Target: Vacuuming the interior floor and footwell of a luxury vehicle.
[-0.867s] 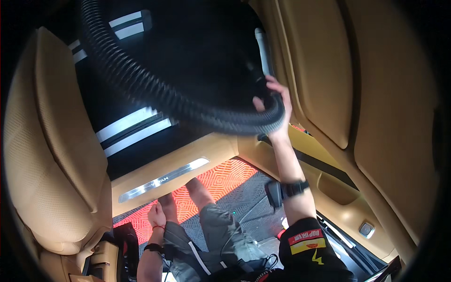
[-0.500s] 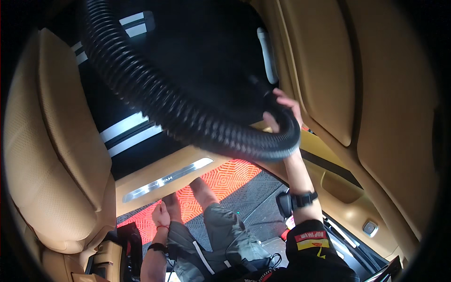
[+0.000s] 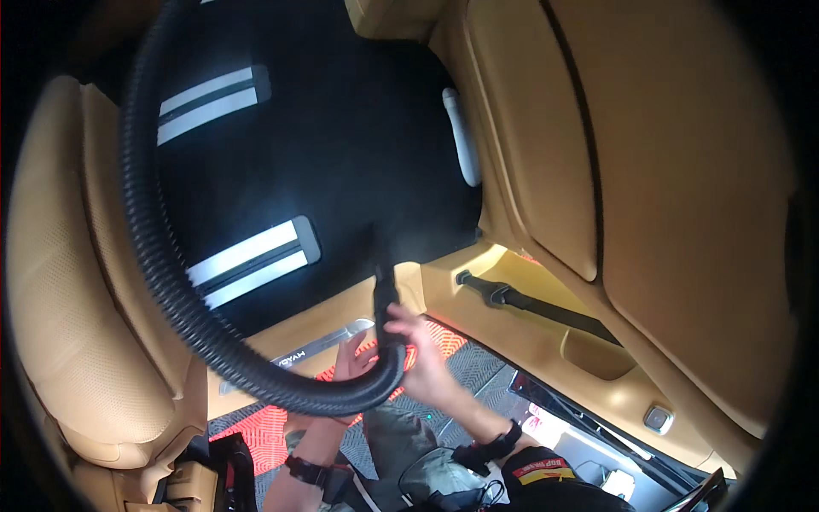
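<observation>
A thick black ribbed vacuum hose (image 3: 162,273) loops down the left side and curves back up to a dark, narrow nozzle (image 3: 386,286). My right hand (image 3: 420,350) grips the hose where it meets the nozzle, its fingers slightly blurred. Just left of it, inside the bend, my left hand (image 3: 351,357) has its fingers stretched out and holds nothing; the hose crosses in front of its wrist. Beneath the nozzle's tip lies the dark car floor (image 3: 358,171), near the metal-trimmed door sill (image 3: 320,344).
A tan seat (image 3: 102,282) stands at the left, and tan seat-back panels (image 3: 529,145) rise on the right. Silver seat rails (image 3: 256,256) run along the floor. A black seat belt (image 3: 546,307) crosses the lower trim. Red and grey floor tiles (image 3: 256,435) show outside the sill.
My right hand has drawn the hose end back toward me and to the left. My left hand has risen from beside my leg to the hose. The loop now hangs farther left.
</observation>
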Available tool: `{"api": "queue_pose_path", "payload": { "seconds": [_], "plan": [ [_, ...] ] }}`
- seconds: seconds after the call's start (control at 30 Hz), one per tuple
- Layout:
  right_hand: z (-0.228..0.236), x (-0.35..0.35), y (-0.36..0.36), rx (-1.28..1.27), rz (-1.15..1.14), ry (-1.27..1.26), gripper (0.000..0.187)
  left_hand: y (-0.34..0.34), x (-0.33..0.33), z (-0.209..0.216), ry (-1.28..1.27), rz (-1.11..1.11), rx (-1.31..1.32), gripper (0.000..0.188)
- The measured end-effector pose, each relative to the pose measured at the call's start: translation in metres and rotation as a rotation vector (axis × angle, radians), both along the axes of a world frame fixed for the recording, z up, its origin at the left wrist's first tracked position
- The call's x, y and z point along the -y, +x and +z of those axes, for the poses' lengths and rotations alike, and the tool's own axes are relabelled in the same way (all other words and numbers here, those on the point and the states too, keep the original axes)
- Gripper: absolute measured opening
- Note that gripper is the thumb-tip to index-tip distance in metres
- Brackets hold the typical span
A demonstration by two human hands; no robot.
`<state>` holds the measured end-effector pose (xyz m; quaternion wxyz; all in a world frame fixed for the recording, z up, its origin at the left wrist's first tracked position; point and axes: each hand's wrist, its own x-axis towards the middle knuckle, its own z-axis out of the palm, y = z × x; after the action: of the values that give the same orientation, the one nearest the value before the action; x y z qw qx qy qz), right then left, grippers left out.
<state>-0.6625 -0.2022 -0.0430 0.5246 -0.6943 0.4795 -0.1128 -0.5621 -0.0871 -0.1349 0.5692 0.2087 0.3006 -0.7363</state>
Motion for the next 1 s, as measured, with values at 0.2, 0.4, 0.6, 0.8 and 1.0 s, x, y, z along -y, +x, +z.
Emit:
{"api": "queue_pose_path", "payload": {
  "seconds": [0.2,0.4,0.6,0.8,1.0],
  "plan": [
    [0.041,-0.012,-0.009,-0.096,0.199,0.010,0.060,0.025,0.057,0.018,-0.133,-0.267,0.300,0.036],
    [-0.005,-0.074,-0.098,-0.292,-0.001,0.166,0.059,0.054,0.091,0.029,-0.151,-0.445,0.267,0.042],
    [-0.048,-0.143,-0.119,-0.286,0.234,0.326,0.060,0.076,0.121,0.055,-0.498,-0.489,0.446,0.074],
    [-0.084,-0.188,-0.148,-0.515,0.396,0.308,0.062,0.067,0.227,0.020,-0.376,-0.405,0.371,0.044],
    [-0.083,-0.189,-0.145,-0.641,0.646,0.333,0.067,0.066,0.298,-0.036,-0.348,-0.301,0.318,0.038]
  ]
}}
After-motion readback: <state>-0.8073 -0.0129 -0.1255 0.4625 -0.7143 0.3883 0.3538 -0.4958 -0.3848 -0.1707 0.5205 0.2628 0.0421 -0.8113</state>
